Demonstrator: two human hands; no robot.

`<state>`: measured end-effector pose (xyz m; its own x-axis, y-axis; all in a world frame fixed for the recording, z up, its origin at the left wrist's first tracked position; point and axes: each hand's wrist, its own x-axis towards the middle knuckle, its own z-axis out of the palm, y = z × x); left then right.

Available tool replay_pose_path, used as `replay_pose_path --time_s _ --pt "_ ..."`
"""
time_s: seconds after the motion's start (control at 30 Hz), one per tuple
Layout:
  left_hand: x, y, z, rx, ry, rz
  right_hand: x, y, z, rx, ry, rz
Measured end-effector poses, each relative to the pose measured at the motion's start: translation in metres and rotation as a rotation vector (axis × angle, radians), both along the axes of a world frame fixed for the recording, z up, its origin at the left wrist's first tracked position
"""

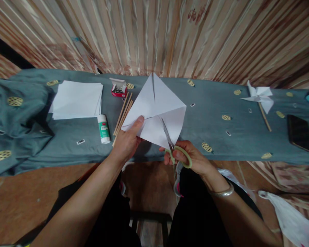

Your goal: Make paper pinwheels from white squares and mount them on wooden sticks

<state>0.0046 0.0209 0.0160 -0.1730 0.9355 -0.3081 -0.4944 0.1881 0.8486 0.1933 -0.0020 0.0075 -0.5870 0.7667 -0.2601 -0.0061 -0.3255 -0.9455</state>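
A white square of paper [144, 106] is held up over the cloth-covered table, turned so one corner points away from me. Slits run inward from its far corner and its left corner. My left hand [130, 140] pinches the near left edge, thumb on top and fingers underneath. In my right hand [186, 152] is a pair of scissors [182, 154] with pale green handles, fingers through the loops. Their blades lie at the near part of the sheet, pointing toward its middle; the lower blade is partly hidden.
Left of the paper are wooden sticks [123, 115], a glue stick [103, 129], a red box of small metal pieces [119, 90] and a stack of white paper [77, 99]. A paper pinwheel [260, 94] and a dark phone [299, 132] lie right. A curtain [170, 37] hangs behind the table.
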Motion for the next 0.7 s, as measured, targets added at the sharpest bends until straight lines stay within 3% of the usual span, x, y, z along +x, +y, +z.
replay_pose_path --time_s 0.7 --pt "0.0006 0.0007 0.0000 0.003 -0.001 0.033 -0.0013 -0.0009 -0.0018 -0.036 -0.014 -0.035"
